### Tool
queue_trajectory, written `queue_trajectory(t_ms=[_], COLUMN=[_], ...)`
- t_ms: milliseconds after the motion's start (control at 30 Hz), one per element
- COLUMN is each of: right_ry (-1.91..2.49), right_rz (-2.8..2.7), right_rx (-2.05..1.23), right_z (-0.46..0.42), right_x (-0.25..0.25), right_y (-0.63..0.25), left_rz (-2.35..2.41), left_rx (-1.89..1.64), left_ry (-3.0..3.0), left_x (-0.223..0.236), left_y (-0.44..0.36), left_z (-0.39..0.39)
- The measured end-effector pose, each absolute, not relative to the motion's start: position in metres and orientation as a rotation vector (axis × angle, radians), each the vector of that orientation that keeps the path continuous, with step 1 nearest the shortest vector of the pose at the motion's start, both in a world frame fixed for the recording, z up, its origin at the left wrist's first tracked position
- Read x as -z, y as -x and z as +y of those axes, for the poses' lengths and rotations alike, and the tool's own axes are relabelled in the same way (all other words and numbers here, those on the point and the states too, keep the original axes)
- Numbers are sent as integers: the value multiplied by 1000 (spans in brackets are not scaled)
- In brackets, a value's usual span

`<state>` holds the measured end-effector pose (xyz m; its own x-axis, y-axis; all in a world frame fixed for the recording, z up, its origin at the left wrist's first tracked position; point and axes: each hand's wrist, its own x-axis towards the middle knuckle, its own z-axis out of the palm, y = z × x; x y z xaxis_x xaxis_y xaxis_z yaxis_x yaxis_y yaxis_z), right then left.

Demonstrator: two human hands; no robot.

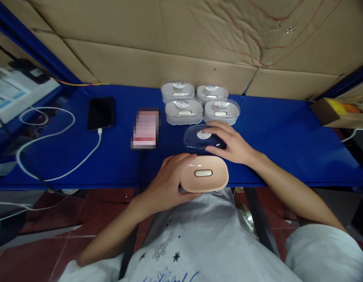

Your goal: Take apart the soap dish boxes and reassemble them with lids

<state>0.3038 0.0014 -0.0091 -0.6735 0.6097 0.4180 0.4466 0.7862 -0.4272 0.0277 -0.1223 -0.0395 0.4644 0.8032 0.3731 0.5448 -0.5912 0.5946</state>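
Note:
My left hand (169, 180) grips the left end of a peach-coloured oval container (219, 174) at the table's front edge. A cream pill-shaped piece (203, 173) sits in a slot in its middle. Just beyond it, my right hand (233, 141) has thumb and fingers around the right end of a clear plastic lid (193, 143), which bears a round white label (204, 134). Behind the lid stand several grey oval containers (184, 116) in two rows, each under a clear cover with a similar label.
On the blue table (272, 133), a phone with a blurred pink screen (145, 129) lies left of the containers. Further left is a black phone (100, 112) with a white cable (74, 174). A cardboard box (331, 113) stands at the right; cardboard (158, 47) lines the back.

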Motion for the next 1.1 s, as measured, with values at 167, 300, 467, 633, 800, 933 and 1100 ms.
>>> queue_trajectory(t_ms=[167, 300, 467, 633, 800, 933, 1100], right_ry=[831, 775, 401, 326, 274, 269, 380], right_rz=[-2616, -2444, -2525, -2602, -2546, -2501, -2347], right_rx=[-325, -320, -390, -442, -518, -658, -620], right_z=[2, -6, -20, -30, -28, -21, -8], right_x=[18, 3, -7, -1, -4, -14, -31], right_y=[-299, -302, -303, -292, -292, -300, -318], left_rz=[1038, 1053, 1231, 1252, 1117, 1068, 1146], left_rx=[-980, -1105, -1181, -1187, -1203, -1159, -1311], left_ry=[-2240, -2144, -2075, -2079, -2164, -2197, -2229], left_x=[41, 43, 42, 41, 47, 52, 52], left_y=[-25, -26, -27, -28, -28, -30, -33], left_z=[-120, -119, -121, -121, -118, -117, -117])
